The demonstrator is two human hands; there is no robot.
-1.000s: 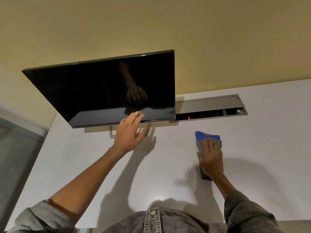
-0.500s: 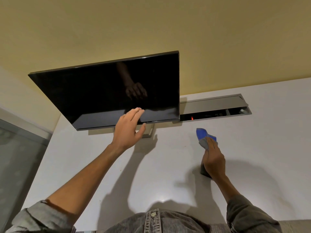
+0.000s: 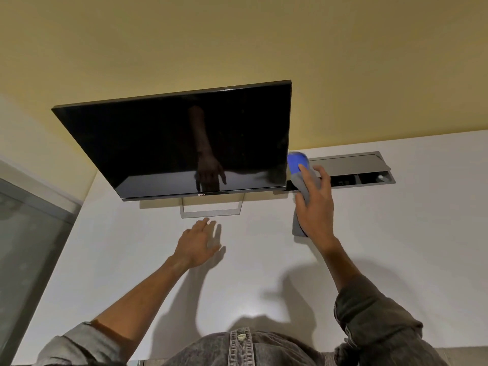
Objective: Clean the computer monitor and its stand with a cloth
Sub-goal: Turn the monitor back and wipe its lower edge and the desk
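White counter (image 3: 396, 247) against yellow wall; black flat-screen monitor (image 3: 184, 143) upright on silver frame stand (image 3: 211, 211). Right hand (image 3: 315, 207) gripping blue-grey cloth (image 3: 298, 163) beside screen's right edge; left hand (image 3: 198, 243) slack, empty. Probably starting screen wipe: next, cloth flat onto glass.

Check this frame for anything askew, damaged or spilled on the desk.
Nothing is spilled or visibly damaged. The only oddity: the desk's cable hatch stands open behind the right hand, which holds the cloth at the monitor edge. The left hand is off the monitor.
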